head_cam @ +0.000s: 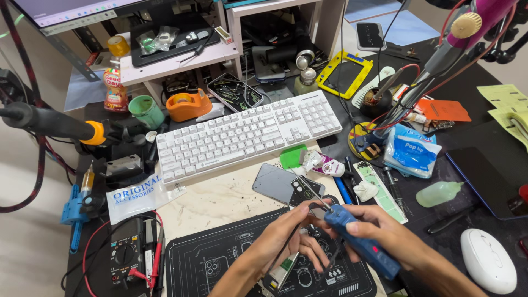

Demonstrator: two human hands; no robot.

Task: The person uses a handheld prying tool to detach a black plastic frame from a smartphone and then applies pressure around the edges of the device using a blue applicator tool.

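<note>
Right hand (379, 231) clamps blue soldering handle (360, 242), long axis running up-left, tip just beside left hand (291, 239). Left fingers pinch tweezers (286, 250), probably over small board (283, 269) at work mat's (220, 258) near edge.

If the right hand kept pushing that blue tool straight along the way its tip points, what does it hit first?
Probably the grey phone lying face down: the blue tool in the right hand points up-left, its thin tip already over the phone's corner. Height above it is unclear.

Blue tool (363, 242): matt plastic. Keyboard (247, 135): smooth white plastic. Phone (286, 186): glossy glass. Mat (220, 258): matt black rubber.
</note>
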